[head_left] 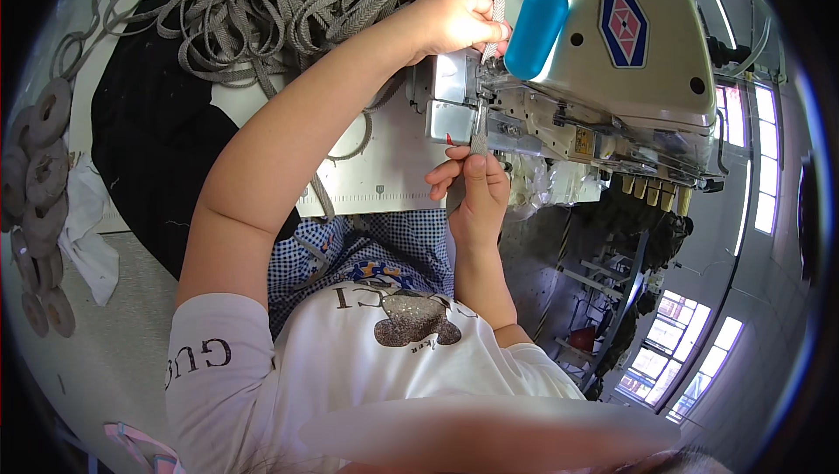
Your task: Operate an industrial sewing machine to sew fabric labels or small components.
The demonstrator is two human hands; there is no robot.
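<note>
- While I look down past the white T-shirt (350, 387), a checked cloth (315, 256) covers the lap.
- At the table's near edge, my right hand (478, 199) pinches the grey braided strap (479, 144) between thumb and fingers.
- Past it, the strap runs through the working end of the beige industrial sewing machine (651, 63).
- Beyond that, my left hand (459, 24) is closed on the strap, thumb against fingers, just beside a blue bottle (537, 24).
- More strap lies heaped on the white table (402, 172), with black fabric (157, 98) to my left.
- Farthest off, I see windows (669, 334).
</note>
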